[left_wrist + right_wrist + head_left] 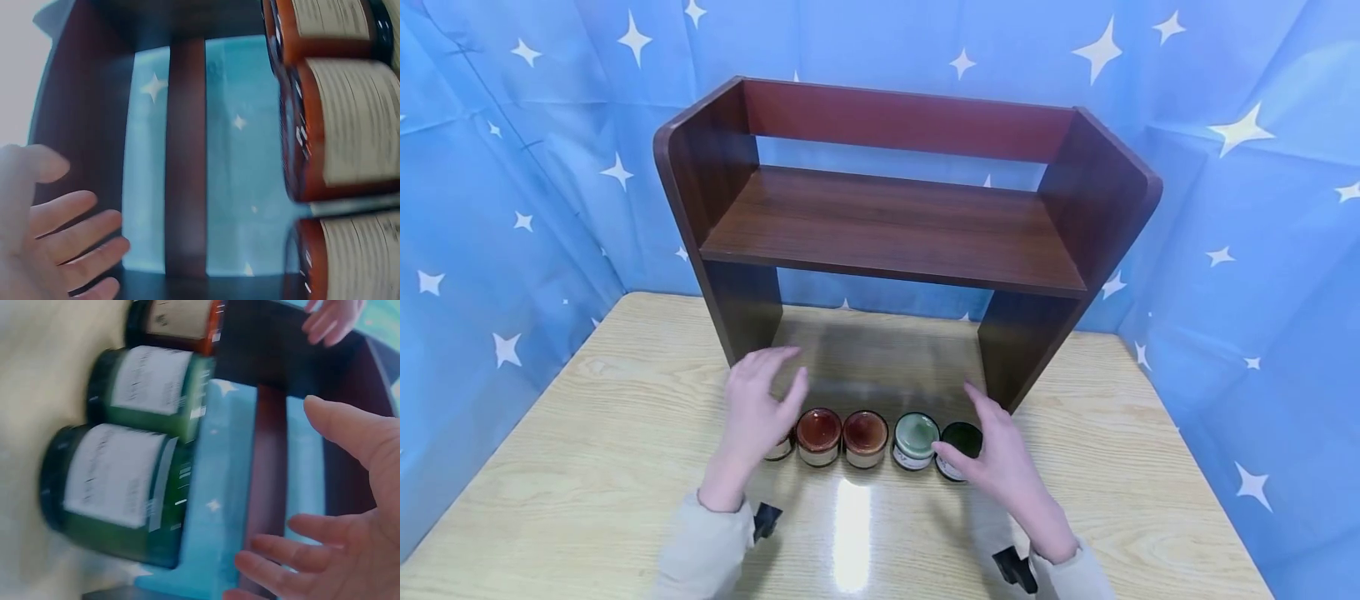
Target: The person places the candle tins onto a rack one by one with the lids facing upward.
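Five-part wording aside, several squat glass jars stand in a row on the table. At the left end, one amber jar (780,450) is partly hidden by my left hand (758,412), which hovers over it with fingers spread and nothing in its grasp. Beside it stand a red-brown jar (819,435) and another brown jar (865,437), with cream labels facing me. A pale green jar (915,440) follows after a small gap. Over the dark green jar (961,442) at the right end, my right hand (1003,458) holds its thumb and fingers apart, gripping nothing. Both green jars carry white labels.
A dark brown wooden shelf unit (895,225) stands behind the jars, its side panels reaching down to the table (587,467). A blue curtain (1262,292) with white stars hangs behind and on both sides.
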### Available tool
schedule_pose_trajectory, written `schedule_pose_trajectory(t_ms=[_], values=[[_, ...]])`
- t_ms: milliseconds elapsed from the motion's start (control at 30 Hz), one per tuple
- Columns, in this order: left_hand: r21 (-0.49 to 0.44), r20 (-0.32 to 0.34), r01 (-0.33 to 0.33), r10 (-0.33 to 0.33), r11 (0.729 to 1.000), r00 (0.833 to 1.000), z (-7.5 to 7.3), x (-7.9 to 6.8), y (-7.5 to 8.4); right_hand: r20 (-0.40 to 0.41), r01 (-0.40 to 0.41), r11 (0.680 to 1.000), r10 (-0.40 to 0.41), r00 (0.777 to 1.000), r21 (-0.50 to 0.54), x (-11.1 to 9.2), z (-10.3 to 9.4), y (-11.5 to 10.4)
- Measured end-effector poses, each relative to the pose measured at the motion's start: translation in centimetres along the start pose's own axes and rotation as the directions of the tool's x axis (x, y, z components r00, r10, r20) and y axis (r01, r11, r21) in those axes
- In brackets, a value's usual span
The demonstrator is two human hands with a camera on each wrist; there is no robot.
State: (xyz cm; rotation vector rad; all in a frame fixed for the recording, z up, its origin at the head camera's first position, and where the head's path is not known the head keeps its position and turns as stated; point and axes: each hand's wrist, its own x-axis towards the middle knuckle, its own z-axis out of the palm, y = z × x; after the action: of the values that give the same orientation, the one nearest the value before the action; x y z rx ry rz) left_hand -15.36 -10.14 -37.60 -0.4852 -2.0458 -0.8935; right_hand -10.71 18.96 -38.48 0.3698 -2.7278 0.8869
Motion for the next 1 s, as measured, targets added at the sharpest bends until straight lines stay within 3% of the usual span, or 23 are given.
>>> schedule_pose_trajectory(t_ms=[100,167,267,333,400,467,600,767,867,1000], values=[[-0.084,-0.117,0.064,-0.074,0.994,0.990,-0.5,0.0,-1.5,0.001,0.015,1.000,-0.015,1.000,0.009,-0.4,0.3,0.9],[-0.129,-0.173,0.127,-0.149,0.983,0.974,-1.0,0.0,-2.4,0.019,-0.005,1.000,0.004,1.000,0.027,-0.6,0.4,1.5],[-0.202,-0.219,0.231,-0.274,0.952,0.937,-1.6,0.0,-3.5,0.058,-0.062,0.995,0.058,0.997,0.079,-0.8,0.6,2.3],[-0.235,-0.251,0.299,-0.355,0.925,0.901,-1.9,-0.1,-4.2,0.078,-0.086,0.991,0.078,0.994,0.106,-1.0,0.7,2.9],[-0.269,-0.266,0.347,-0.416,0.898,0.870,-2.1,0.0,-4.7,0.077,-0.083,0.988,0.073,0.994,0.133,-1.1,0.9,3.4],[-0.308,-0.273,0.364,-0.448,0.879,0.851,-2.2,0.2,-4.9,0.067,-0.065,0.986,0.055,0.996,0.156,-1.4,1.2,3.9],[-0.403,-0.231,0.366,-0.481,0.838,0.846,-2.7,0.8,-4.4,0.047,-0.057,0.984,0.049,0.998,0.169,-1.7,1.6,4.6],[-0.472,-0.187,0.382,-0.514,0.794,0.837,-3.2,1.3,-4.1,0.124,-0.182,0.955,0.156,0.980,0.236,-1.7,2.1,5.0],[-0.490,-0.140,0.401,-0.524,0.774,0.840,-3.2,1.4,-4.4,0.156,-0.244,0.936,0.209,0.965,0.254,-1.7,2.3,5.0],[-0.494,-0.087,0.427,-0.532,0.757,0.842,-3.0,1.5,-4.9,0.150,-0.267,0.929,0.235,0.960,0.255,-1.6,2.9,5.1]])
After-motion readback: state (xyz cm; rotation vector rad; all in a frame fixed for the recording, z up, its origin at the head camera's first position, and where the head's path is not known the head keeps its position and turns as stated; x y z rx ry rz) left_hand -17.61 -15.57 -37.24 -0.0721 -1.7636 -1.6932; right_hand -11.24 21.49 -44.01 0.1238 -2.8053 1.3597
